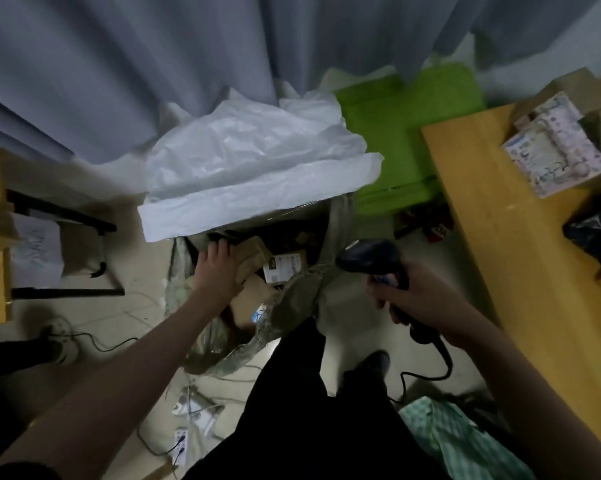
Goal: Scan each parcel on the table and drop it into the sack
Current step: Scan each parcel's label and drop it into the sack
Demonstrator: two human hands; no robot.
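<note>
Parcels (555,147): two on table (500,216), several in one sack (292,299).

Sack (299,292): olive-grey, open mouth at centre on the floor, white plastic sheet draped over its far rim. Inside: brown cardboard parcels (254,261), one showing a white label. Counter (500,237) at right, yellow wood, holds patterned boxes (548,150) at far end and a dark bag (593,226) nearer.

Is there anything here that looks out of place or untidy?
Yes. On the floor near the person's feet, white power strips and loose cables lie tangled, and a green checked cloth lies crumpled beside the table. These look untidy.
</note>
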